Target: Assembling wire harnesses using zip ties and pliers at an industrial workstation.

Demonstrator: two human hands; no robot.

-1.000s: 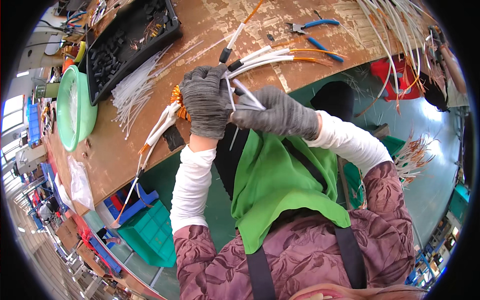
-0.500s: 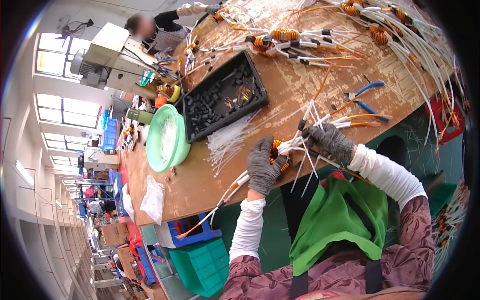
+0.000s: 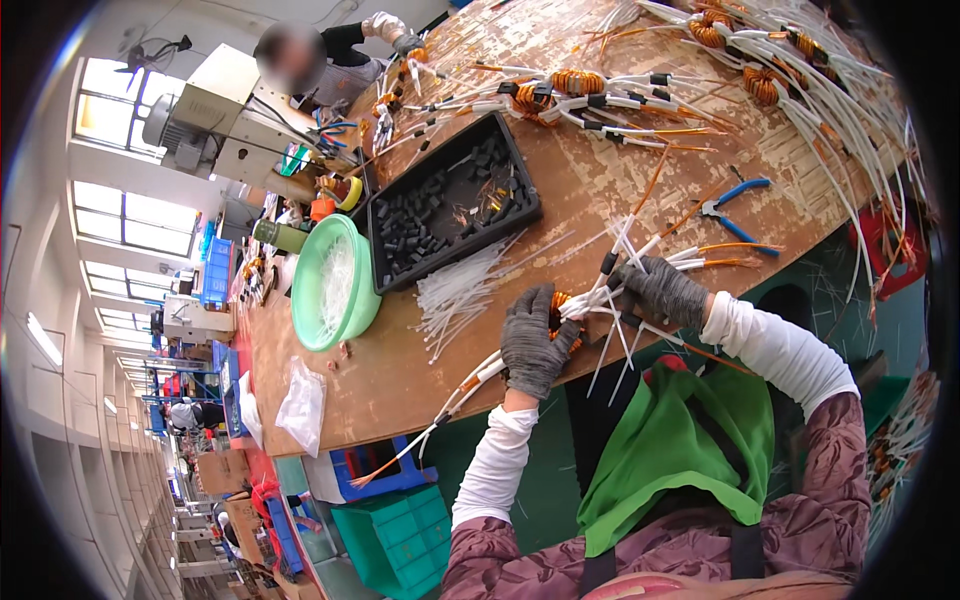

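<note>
My left hand (image 3: 536,342), in a grey glove, is closed around a toroidal coil (image 3: 562,318) wound with orange copper wire. White-sleeved leads run out of it on both sides, with bare orange ends. My right hand (image 3: 664,292), also gloved, pinches the white leads (image 3: 606,296) just right of the coil, where black sleeves sit on them. Thin white cable ties (image 3: 626,345) stick out below the leads. The coil lies at the table's near edge, partly hidden by my left fingers. Blue-handled cutters (image 3: 738,212) lie open beyond my right hand.
A black tray (image 3: 381,262) holds short black sleeves. Beside it stand a green bowl (image 3: 300,305) of white ties and a loose pile of ties (image 3: 455,300). More wired coils (image 3: 576,83) lie at the back. A co-worker's gloved hand (image 3: 407,44) is at the far edge.
Both hands keep their hold on the coil and leads, with only slight shifts. The whole view has moved a little. The co-worker's hand has come lower, nearer the coil there.
</note>
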